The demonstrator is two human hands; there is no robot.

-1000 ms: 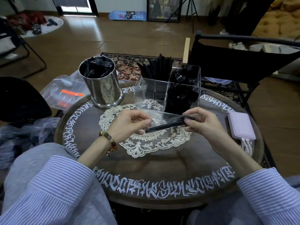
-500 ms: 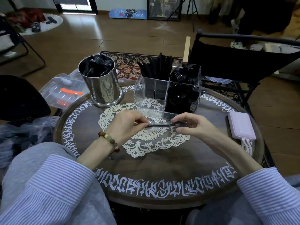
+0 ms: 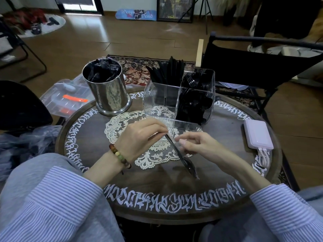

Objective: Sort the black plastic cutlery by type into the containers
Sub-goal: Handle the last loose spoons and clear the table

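Nearest to the doily [image 3: 122, 124]: both hands over its near edge, busy with one black utensil [image 3: 181, 157] in a clear wrapper. Left hand [image 3: 139, 137] pinching the handle end, fingers curled round it. Right hand [image 3: 197, 144] just beside, fingertips pinched on what looks like the loose wrapper film. Utensil slanting down toward the near side of the doily, business end hanging just above the tabletop [image 3: 157, 177], not resting on it as far as can be told.

Step in hand, best guess: unwrapping, so sorting of this piece not done yet. Next move probably needs the film pulled clear, then a look at the head to pick the right slot.

Beyond the doily: clear divided container [image 3: 178, 102], touching its far edge. Spoons by the look of it in the near right compartment, forks behind, knives or handles sticking up at the far left, near left compartment see-through with nothing obvious inside. Left of that, steel canister [image 3: 106, 91] stuffed with more wrapped black pieces.

Hard to make out: fork, spoon or knife, since the head blurs into the dark wood and the glare off the film. Where the wrapper ends, also unclear. Canister contents just a shiny black tangle.
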